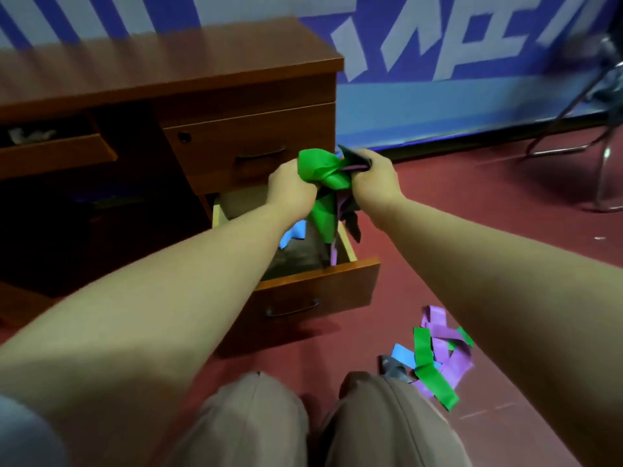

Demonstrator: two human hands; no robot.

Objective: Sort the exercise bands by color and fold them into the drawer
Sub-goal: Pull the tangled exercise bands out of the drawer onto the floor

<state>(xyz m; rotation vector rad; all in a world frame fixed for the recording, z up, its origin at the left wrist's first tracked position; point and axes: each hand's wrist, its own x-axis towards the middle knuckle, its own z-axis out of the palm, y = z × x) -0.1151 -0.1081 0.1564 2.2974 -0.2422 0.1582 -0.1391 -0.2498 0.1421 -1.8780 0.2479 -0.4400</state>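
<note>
Open drawer [317, 291] is jutting out over red floor [472, 230]; above it, left hand [291, 188] and right hand [372, 178] are both clutching a tangled band bundle [325, 176].

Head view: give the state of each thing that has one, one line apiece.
Bottom drawer: pulled open, blue band inside.
Top drawer: closed.
Left hand: grips the green band.
Right hand: grips dark and purple bands.
Held bunch: tangled, hanging over the open drawer.
Floor pile: loose, mixed colours, unfolded.
</note>
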